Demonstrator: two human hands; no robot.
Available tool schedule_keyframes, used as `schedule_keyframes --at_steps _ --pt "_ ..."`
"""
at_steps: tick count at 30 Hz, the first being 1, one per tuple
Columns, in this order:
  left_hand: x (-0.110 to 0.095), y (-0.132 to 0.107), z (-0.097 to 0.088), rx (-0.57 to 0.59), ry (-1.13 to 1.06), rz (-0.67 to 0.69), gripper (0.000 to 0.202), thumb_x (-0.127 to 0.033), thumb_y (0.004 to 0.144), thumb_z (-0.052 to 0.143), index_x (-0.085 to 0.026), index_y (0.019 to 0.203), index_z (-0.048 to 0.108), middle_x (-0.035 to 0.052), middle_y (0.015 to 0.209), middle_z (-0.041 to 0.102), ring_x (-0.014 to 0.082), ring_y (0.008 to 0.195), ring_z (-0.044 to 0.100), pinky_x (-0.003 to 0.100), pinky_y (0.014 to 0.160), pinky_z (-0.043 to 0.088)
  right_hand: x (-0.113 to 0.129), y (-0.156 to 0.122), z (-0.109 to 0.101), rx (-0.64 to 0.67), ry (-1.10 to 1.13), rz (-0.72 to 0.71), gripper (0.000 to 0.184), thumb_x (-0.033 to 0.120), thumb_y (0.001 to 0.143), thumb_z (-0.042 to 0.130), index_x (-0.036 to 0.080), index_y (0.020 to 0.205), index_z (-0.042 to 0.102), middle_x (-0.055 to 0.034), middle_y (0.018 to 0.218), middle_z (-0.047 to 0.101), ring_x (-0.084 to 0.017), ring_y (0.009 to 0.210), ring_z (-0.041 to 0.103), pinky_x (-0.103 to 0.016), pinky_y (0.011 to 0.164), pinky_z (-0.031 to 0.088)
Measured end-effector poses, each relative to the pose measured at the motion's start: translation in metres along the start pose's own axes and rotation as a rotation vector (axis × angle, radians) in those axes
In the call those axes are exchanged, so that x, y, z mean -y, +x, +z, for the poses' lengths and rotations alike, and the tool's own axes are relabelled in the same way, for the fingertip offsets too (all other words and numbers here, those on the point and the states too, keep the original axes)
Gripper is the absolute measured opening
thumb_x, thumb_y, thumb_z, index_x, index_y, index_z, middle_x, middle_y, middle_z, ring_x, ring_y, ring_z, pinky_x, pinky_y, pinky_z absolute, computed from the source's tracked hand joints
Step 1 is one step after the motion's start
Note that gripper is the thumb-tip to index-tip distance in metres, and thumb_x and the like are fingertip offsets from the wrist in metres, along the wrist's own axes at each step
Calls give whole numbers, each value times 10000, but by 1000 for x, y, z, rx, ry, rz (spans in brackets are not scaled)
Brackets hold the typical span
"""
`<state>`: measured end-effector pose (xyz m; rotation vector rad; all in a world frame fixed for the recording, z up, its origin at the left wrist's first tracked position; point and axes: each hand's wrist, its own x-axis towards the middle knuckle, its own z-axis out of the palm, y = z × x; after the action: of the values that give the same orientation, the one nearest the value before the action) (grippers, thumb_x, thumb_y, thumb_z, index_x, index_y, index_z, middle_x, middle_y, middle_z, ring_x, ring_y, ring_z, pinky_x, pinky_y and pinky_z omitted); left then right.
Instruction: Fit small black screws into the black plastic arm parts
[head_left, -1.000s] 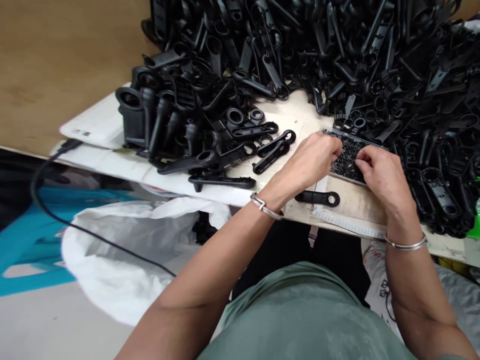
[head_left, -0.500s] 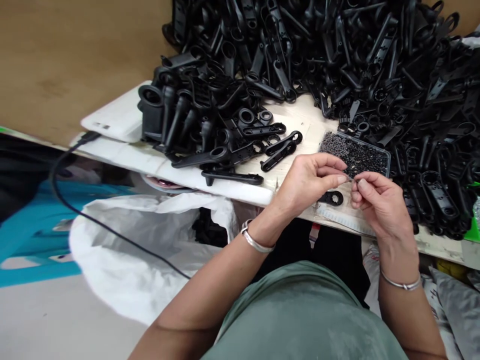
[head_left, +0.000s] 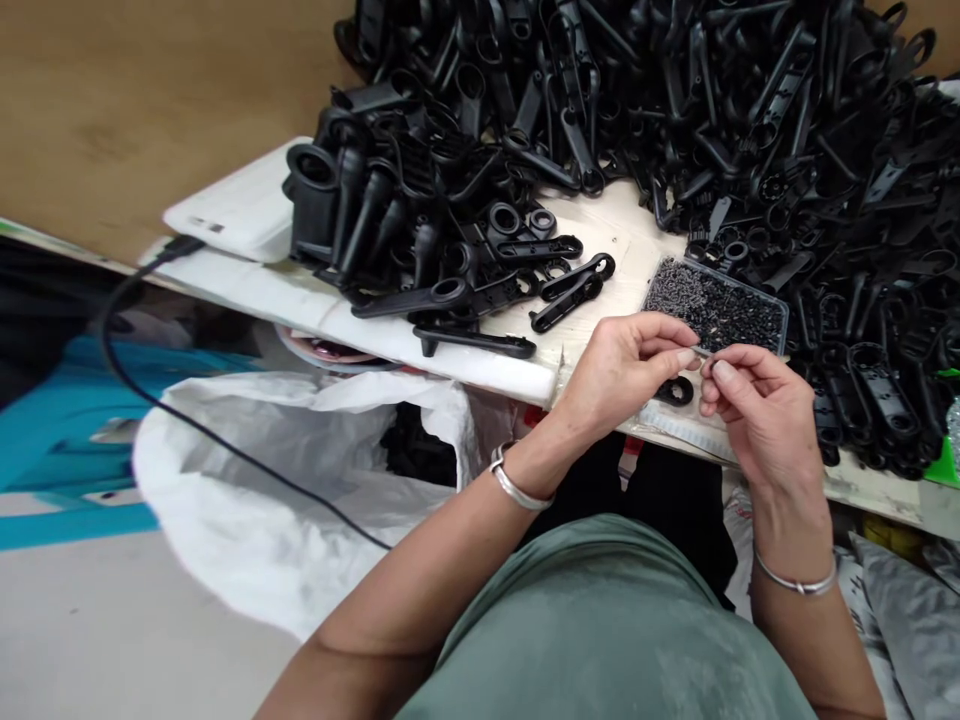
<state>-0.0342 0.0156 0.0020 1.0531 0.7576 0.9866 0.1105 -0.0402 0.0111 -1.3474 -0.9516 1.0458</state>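
Observation:
My left hand (head_left: 630, 362) and my right hand (head_left: 757, 400) meet fingertip to fingertip just in front of a clear tray (head_left: 784, 325). A thin, small greyish piece (head_left: 702, 351) shows between the pinched fingers of my left hand and reaches toward the right fingertips; its kind is too small to make out. My right thumb and forefinger are pinched as well, with what they hold mostly hidden. Tiny grey and black parts (head_left: 712, 305) fill the tray. Below my fingers lies a black plastic part with a ring-shaped end (head_left: 677, 391), partly covered by the left hand.
Black plastic handle-like parts (head_left: 420, 180) are heaped across the back and right of the table (head_left: 592, 225). A white device (head_left: 232, 205) with a black cable (head_left: 225, 455) sits at left. Below the edge hangs a white sack (head_left: 217, 520) with black pieces inside.
The view has shifted slightly, so the table's things sit a little differently in the picture. My hands stay together, and the small piece between the fingertips now shows more clearly.

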Motion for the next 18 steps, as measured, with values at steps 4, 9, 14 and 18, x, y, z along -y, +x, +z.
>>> schedule_keyframes --at_steps 4,9,14,18 --pt "3 -2 1 -28 6 26 157 -57 727 702 -119 870 686 20 781 748 111 738 713 193 715 567 -1 -3 4 -25 -137 -68 130 271 794 745 230 918 746 28 664 637 -103 543 561 -265 540 518" --pt "3 -3 1 -48 105 73 194 -33 730 686 -125 900 685 25 818 759 129 786 733 193 721 572 1 -8 9 -106 -498 -290 94 269 853 691 255 916 760 -20 900 720 -148 703 644 -320 662 570" --pt "5 -4 2 -47 125 93 208 -15 727 689 -118 908 681 24 815 757 122 783 734 178 710 570 -2 -8 8 -114 -556 -386 86 227 860 677 249 884 756 -23 902 729 -161 781 671 -311 690 573" --pt "7 -5 3 -74 104 107 227 10 708 688 -116 897 680 17 801 750 118 783 736 166 698 568 -6 -5 2 -126 -248 -177 93 232 803 743 222 894 759 -2 777 729 -133 619 669 -286 604 597"
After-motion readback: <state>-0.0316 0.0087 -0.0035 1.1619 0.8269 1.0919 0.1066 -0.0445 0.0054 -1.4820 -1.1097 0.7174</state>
